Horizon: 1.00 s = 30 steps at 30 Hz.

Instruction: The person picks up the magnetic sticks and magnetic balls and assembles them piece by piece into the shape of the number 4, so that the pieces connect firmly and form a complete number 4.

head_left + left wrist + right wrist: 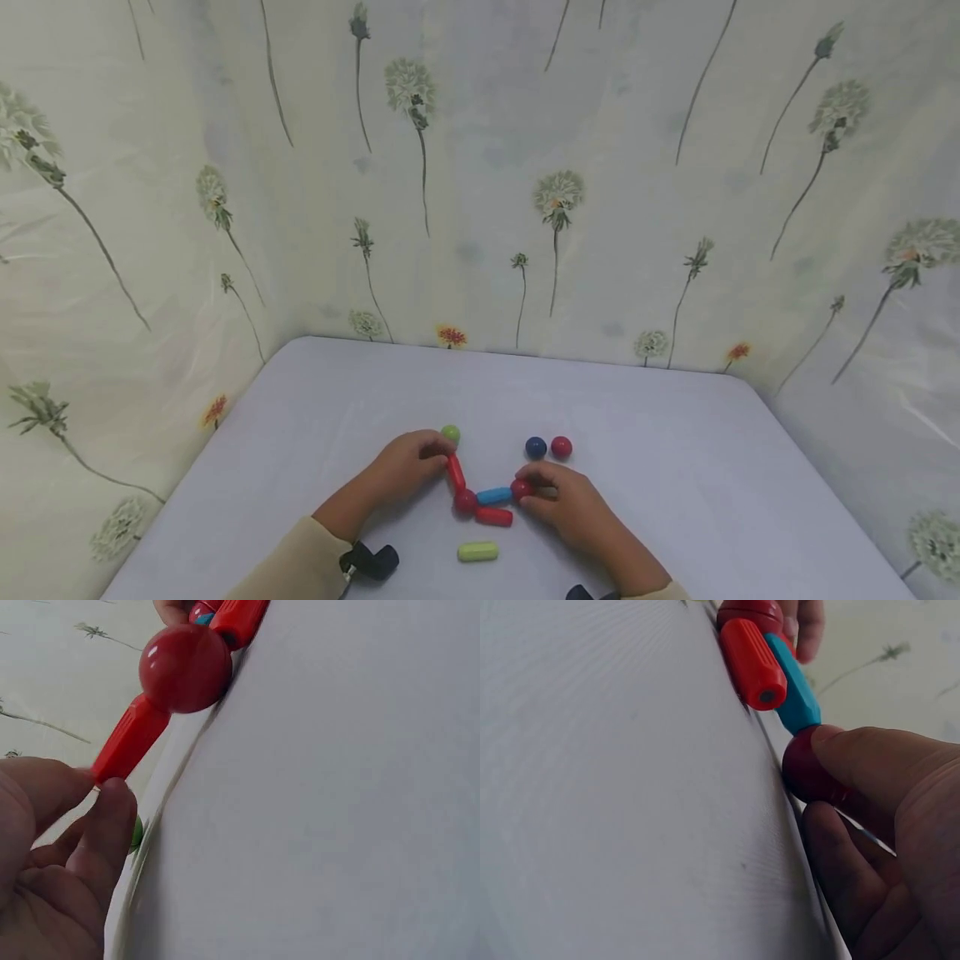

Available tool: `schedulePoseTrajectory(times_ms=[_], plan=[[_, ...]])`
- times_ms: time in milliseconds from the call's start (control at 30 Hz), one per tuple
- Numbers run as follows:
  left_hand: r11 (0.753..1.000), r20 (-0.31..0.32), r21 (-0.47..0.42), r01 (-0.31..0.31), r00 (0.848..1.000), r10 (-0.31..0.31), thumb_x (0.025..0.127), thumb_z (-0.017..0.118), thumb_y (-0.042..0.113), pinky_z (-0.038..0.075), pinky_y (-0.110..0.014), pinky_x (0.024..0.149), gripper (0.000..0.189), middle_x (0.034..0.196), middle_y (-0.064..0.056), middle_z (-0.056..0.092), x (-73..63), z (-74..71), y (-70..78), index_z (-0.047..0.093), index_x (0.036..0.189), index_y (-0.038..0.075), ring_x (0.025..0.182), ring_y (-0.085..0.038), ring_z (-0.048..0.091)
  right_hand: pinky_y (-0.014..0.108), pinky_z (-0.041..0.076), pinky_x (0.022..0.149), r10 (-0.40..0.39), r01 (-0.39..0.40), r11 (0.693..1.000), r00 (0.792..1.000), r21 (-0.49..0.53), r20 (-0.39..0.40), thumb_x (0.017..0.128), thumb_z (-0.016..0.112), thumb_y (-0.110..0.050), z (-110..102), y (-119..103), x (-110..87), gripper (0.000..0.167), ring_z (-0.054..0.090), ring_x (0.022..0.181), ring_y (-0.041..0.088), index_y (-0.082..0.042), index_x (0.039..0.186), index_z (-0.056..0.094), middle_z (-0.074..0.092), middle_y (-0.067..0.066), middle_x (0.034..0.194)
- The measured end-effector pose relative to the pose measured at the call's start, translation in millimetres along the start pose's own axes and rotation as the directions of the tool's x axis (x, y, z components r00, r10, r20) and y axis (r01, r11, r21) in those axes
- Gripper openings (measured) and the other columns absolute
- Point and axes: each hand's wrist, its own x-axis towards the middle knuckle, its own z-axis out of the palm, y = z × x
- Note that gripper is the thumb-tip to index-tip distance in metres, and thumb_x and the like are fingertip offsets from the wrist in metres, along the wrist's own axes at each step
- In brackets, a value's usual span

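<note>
Nearest: dark wrist device [375,562] below the left sleeve. Next, a yellow-green rod [477,552], loose, long axis left-right, faceted sides, apart from the joined pieces.

Joined piece lies mid-table, between the hands: three rods meeting at a glossy red hub ball [466,501]. Near red rod [494,517] points right, tipping slightly near; its sides are grooved, its free end rounded with a dark grey disc. Blue rod [494,497] also points right, tipping slightly far, ending at a second, darker red ball [521,489]. Far red rod [456,473] runs far and a little left. Surfaces look like smooth, shiny plastic.

Right hand [564,504] pinches the second ball, thumb and fingers narrow on it. Left hand [411,467] pinches the tip of the far red rod between thumb and finger.

Beyond: green ball [451,433] just past the left fingertips; farther right, a navy ball [536,447] and a crimson ball [562,447] side by side. White table [660,433] gives wide room to left and right of the hands and out to its rounded far corners. Behind, dandelion-printed sheeting [480,167] with soft creases.
</note>
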Motion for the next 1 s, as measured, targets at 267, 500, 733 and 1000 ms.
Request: schedulePoseTrajectory(times_ms=[267, 500, 733, 1000], plan=[[0.986, -0.031, -0.098, 0.136, 0.99, -0.139, 0.099, 0.07, 0.026, 0.052, -0.055, 0.106, 0.02, 0.13, -0.001, 0.071, -1.5, 3.6, 0.6, 0.078, 0.118, 0.027, 0.133, -0.031, 0.059, 0.049, 0.058, 0.099, 0.006, -0.006, 1.0, 1.0, -0.009, -0.007, 0.091, 0.083, -0.027, 1.2, -0.6, 0.5, 0.029, 0.07, 0.115, 0.019, -0.031, 0.117, 0.07, 0.072, -0.013, 0.112], [0.974, -0.044, -0.153, 0.166, 0.984, -0.175, 0.097, 0.074, 0.028, 0.051, -0.055, 0.107, 0.017, 0.13, -0.002, 0.07, -2.9, 5.6, 1.1, 0.079, 0.113, 0.027, 0.136, -0.033, 0.057, 0.049, 0.058, 0.099, 0.007, -0.007, 1.0, 1.0, -0.002, 0.0, 0.091, 0.083, -0.027, 2.8, -1.8, 0.4, 0.029, 0.07, 0.114, 0.018, -0.03, 0.117, 0.07, 0.072, -0.014, 0.11], [0.965, -0.001, -0.214, 0.153, 0.988, -0.157, 0.098, 0.074, 0.026, 0.054, -0.05, 0.105, 0.017, 0.119, 0.001, 0.073, -3.5, 5.6, 3.3, 0.078, 0.114, 0.022, 0.124, -0.026, 0.064, 0.049, 0.058, 0.098, 0.009, -0.009, 1.0, 1.0, 0.005, 0.012, 0.091, 0.083, -0.028, 2.8, -2.6, -0.1, 0.03, 0.07, 0.114, 0.018, -0.03, 0.117, 0.07, 0.072, -0.014, 0.11], [0.948, 0.063, -0.282, 0.149, 0.989, -0.137, 0.102, 0.068, 0.023, 0.06, -0.034, 0.088, 0.022, 0.103, 0.0, 0.076, 0.6, 2.8, -2.4, 0.074, 0.12, 0.013, 0.091, -0.014, 0.072, 0.049, 0.058, 0.098, -0.021, 0.021, 1.0, 1.0, 0.0, 0.016, 0.09, 0.083, -0.026, 2.8, -1.3, -0.4, 0.029, 0.07, 0.114, 0.017, -0.031, 0.115, 0.068, 0.071, -0.015, 0.109]])
